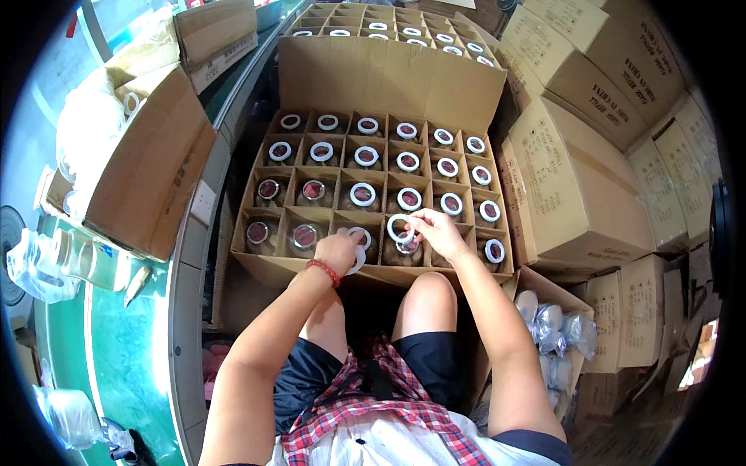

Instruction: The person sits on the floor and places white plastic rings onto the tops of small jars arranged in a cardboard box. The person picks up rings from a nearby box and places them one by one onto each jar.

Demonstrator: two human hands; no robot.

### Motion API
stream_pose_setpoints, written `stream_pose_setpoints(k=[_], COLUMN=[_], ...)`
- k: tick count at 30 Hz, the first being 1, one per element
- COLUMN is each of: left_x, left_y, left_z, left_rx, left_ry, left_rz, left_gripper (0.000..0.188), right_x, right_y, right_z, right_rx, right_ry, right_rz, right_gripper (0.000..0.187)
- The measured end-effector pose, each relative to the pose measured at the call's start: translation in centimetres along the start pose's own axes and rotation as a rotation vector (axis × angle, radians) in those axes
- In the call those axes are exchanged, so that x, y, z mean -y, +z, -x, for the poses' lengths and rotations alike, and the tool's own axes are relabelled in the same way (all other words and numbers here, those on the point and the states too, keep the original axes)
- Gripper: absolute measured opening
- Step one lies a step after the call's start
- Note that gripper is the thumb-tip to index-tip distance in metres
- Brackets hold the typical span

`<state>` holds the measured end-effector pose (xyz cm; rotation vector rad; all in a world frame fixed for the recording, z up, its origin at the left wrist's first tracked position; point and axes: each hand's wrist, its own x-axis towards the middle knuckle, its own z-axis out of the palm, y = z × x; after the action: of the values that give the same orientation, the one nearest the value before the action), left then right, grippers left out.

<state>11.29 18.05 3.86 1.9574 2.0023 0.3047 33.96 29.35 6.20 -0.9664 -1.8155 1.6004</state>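
A divided cardboard carton (268, 268) stands in front of my knees, with glass bottles upright in its cells. White rings sit around the mouths of many bottles; several at the near left, such as one glass bottle (304, 237), have bare rims. My right hand (437, 235) pinches a white ring (390, 228) over a bare-mouthed bottle (408, 252) in the front row. At the neighbouring cell to the left, my left hand (335, 251) is closed on a white ring (359, 261). Its fingers partly hide the bottle there, which has another white ring (365, 233) at its mouth.
Behind the raised carton flap (388, 78) stands another divided carton (357, 17) of ringed bottles. Closed cartons (579, 186) are stacked at the right, above an open box of plastic-wrapped white pieces (549, 318). At the left, a green table (132, 342) bears a jar (93, 260) and an open box (148, 171).
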Motion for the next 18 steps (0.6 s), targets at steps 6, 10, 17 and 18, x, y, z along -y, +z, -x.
stream_pose_setpoints(k=[6,10,17,18], left_x=[0.0,0.2,-3.9,-5.0], left_y=[0.1,-0.1,0.3,0.8], left_z=[-0.1,0.9,2.8,2.6], left_rx=[-0.061,-0.121,-0.276,-0.250], left_ry=[-0.018,-0.095,0.196,0.246], left_rz=[0.078,0.094,0.051,0.051], left_gripper=[0.051,0.052,0.043,0.044], right_x=[-2.1,-1.3,-3.1,-3.2], right_y=[-0.1,1.7,0.2,-0.1], right_z=[1.0,1.6,1.8,1.9], right_rx=[-0.122,-0.207,-0.164,-0.153], right_ry=[-0.157,-0.273,-0.370,-0.404], right_rz=[1.005,1.259,1.271,1.258], right_gripper=[0.016,0.015,0.010,0.010])
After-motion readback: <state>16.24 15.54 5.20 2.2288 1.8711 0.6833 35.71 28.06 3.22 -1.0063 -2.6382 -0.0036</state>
